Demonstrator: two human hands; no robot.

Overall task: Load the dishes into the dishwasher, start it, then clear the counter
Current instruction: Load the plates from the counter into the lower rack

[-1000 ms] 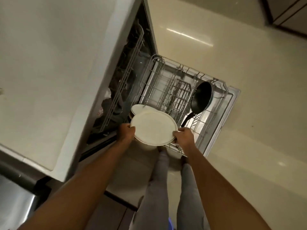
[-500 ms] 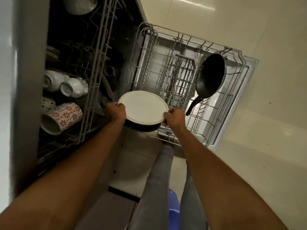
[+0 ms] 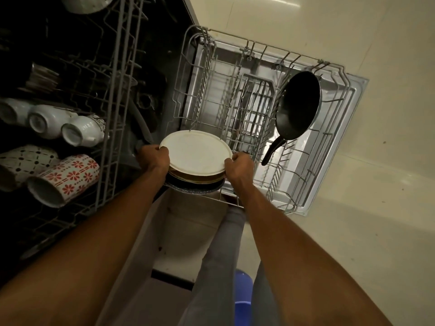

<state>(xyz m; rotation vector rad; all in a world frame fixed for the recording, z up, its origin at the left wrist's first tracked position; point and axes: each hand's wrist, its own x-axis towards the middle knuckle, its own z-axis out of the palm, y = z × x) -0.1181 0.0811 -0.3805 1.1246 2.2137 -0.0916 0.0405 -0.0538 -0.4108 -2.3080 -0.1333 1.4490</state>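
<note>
The left hand (image 3: 154,157) and right hand (image 3: 239,166) each clench curled fingers (image 3: 164,150) on opposite rims of the plate stack (image 3: 196,158). The stack sits between both sets of fingers, above the lower rack (image 3: 235,201) near edge; the frying pan (image 3: 297,105) stands beyond the right fingers.

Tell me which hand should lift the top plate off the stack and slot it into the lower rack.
Right, probably. The right hand grips the stack on the side facing the pulled-out lower rack; the left hand sits by the dishwasher's dark interior and can keep holding the rest.
</note>
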